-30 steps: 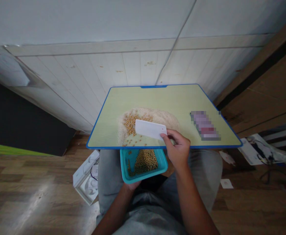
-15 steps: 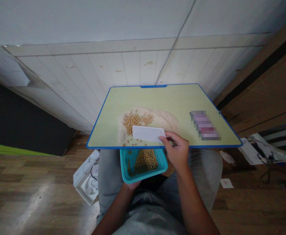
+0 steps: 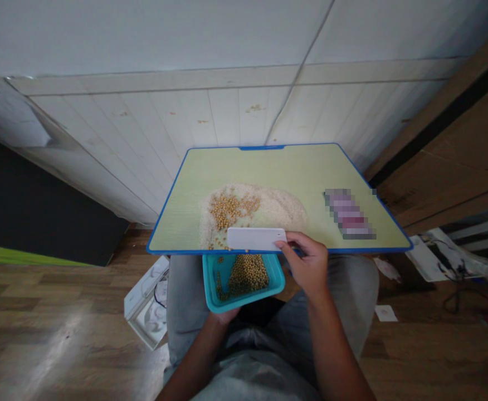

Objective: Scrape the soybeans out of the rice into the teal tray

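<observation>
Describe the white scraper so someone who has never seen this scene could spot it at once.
Find the blue-rimmed table against the white wall. At its near edge, just above the teal tray of beans, the right hand pinches the white scraper. It is the only flat, plain white rectangle there, unlike the loose rice pile.

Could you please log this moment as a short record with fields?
right hand: grips a white scraper set at the near edge of the table
left hand: holds a teal tray below that edge
tray contents: yellow beans
table: rice spread with beans mixed in on its left; blurred item on the right
floor: white box, papers
</observation>
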Motion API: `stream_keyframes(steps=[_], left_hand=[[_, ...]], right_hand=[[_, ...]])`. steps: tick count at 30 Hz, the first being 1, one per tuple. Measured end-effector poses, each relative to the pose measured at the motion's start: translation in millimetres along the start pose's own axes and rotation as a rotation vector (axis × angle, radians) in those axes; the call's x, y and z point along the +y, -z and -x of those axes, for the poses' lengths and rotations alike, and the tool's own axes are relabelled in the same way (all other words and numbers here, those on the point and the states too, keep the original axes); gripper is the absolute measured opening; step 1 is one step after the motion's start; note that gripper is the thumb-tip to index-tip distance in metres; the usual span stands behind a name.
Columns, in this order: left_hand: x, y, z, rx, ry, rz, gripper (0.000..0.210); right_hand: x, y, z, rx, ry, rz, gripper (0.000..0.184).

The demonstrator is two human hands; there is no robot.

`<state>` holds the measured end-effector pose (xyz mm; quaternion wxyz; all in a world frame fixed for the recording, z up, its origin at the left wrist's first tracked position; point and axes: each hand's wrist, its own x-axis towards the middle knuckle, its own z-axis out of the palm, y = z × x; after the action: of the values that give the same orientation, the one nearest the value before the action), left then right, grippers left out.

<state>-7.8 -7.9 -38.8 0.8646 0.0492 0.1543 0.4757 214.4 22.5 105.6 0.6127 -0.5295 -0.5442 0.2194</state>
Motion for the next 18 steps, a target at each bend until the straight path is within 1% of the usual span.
stream_keyframes(steps=[3,5,6,9,13,15,18], left_hand=[[-0.1,6.7,-1.3,0.132,-0.005,-0.013,0.088],[0.1,11.2,-2.0,0.188,-0.004,-0.019,0.082],[0.1,11.9,-2.2,0.198,-0.002,-0.023,0.078],[0.7,6.8,-1.8,0.168,0.004,-0.038,0.073],[2.6,-2.6,0.2,0.056,-0.012,-0.031,0.071],[3.5,-2.2,0.7,0.049,-0.024,-0.035,0.069],[4.1,1.5,0.0,0.082,-0.046,-0.046,0.068]], right_hand=[[1.2,-0.1,2.1,0.014,-0.001,-0.021,0.006],[1.9,-2.3,2.9,0.051,-0.008,-0.012,0.006],[2.1,-4.1,3.0,0.074,-0.012,-0.002,0.007],[1.2,-11.4,2.4,0.121,-0.004,0.016,0.008],[-2.1,-22.9,1.0,0.097,0.014,0.003,0.009],[-3.5,-28.0,0.6,0.079,0.012,0.005,0.010],[-4.6,-33.4,0.8,0.053,0.012,0.005,0.011]])
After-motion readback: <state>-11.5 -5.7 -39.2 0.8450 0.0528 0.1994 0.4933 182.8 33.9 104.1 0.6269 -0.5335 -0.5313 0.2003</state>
